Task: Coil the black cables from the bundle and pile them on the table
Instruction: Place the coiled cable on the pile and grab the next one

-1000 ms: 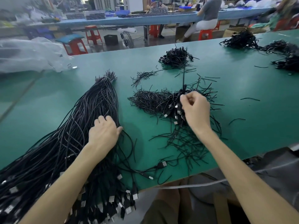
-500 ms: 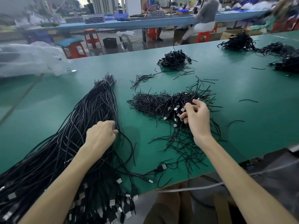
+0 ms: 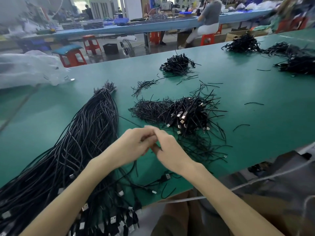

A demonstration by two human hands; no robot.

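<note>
A long bundle of black cables lies on the left of the green table, its USB plugs hanging over the near edge. A pile of coiled cables sits right of centre. Between them, just above the table, my left hand and right hand meet with fingertips together. Both pinch one thin black cable, which trails down from the left hand and also runs off toward the bundle. The fingertips are blurred.
Thin black ties lie heaped left of the coiled pile, with loose ones spread around it. More cable piles sit far centre and far right. A clear plastic bag lies far left. A loose USB cable rests near the front edge.
My right hand left the coiled pile and came left and toward me. My left hand lifted off the bundle and moved right, drawing one cable out. The two now meet at the centre.
</note>
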